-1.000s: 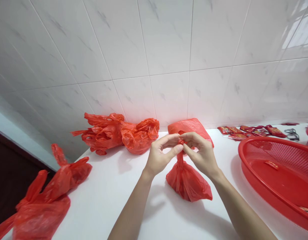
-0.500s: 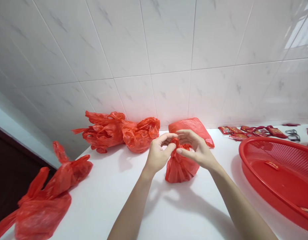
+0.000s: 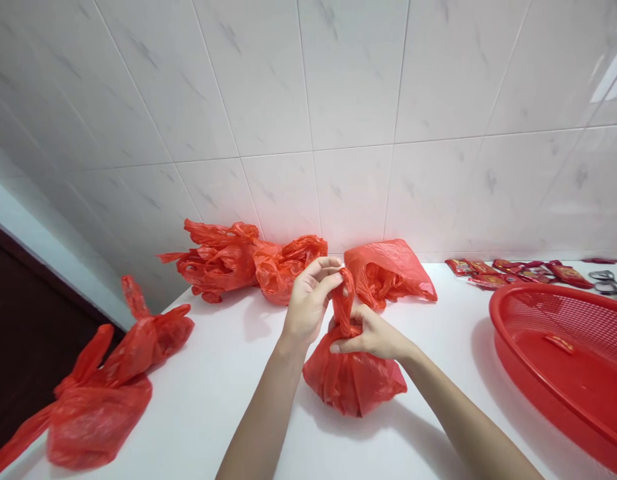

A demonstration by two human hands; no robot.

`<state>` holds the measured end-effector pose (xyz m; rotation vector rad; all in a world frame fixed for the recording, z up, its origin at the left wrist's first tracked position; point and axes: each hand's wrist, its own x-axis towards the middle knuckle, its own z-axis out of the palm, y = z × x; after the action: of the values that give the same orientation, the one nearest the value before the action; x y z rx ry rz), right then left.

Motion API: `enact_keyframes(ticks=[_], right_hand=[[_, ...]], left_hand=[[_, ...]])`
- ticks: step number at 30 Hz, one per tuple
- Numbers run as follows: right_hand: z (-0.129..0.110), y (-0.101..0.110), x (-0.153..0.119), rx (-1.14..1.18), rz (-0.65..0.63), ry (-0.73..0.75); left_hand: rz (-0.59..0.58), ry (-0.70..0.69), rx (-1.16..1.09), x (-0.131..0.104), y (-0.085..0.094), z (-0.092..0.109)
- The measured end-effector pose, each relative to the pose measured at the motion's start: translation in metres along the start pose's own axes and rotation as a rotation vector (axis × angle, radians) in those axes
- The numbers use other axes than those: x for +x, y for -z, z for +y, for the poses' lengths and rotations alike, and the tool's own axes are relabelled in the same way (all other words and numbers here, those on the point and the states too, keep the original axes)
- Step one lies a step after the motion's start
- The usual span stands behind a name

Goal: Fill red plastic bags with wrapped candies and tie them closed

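A: Where's the bag [image 3: 353,380]?

B: On the counter [image 3: 228,373], mid-front. The right hand [image 3: 371,335] clenches its neck to keep it gathered; the left hand [image 3: 308,303] pinches the twisted top upward, keeping it taut.

A: Around it?

B: More bags [image 3: 238,260] by the wall, and a basket [image 3: 563,360] at right.

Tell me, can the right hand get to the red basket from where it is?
Probably yes: the red basket sits open on the counter to its right with nothing between, but the right hand is gripping the red bag.
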<state>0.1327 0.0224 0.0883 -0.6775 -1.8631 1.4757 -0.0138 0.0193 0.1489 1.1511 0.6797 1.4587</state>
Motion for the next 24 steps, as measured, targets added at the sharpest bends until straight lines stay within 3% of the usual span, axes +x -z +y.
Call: enact_keyframes(ticks=[6, 13, 16, 20, 24], right_hand=[[-0.008, 0.004, -0.005, 0.055, -0.106, -0.036], [-0.012, 0.011, -0.009, -0.253, -0.113, 0.072], [-0.016, 0.022, -0.017, -0.382, -0.055, 0.098], [-0.032, 0.041, -0.035, -0.499, 0.106, 0.132], [-0.055, 0.057, -0.06, -0.551, 0.206, 0.176]], left_hand=[[0.148, -0.062, -0.163, 0.007, 0.022, 0.018], [0.077, -0.048, -0.14, 0.0, 0.015, 0.02], [0.076, -0.12, -0.08, -0.004, 0.016, 0.022], [0.208, -0.281, -0.01, -0.006, 0.029, 0.033], [0.335, -0.423, 0.058, -0.001, 0.053, 0.068]])
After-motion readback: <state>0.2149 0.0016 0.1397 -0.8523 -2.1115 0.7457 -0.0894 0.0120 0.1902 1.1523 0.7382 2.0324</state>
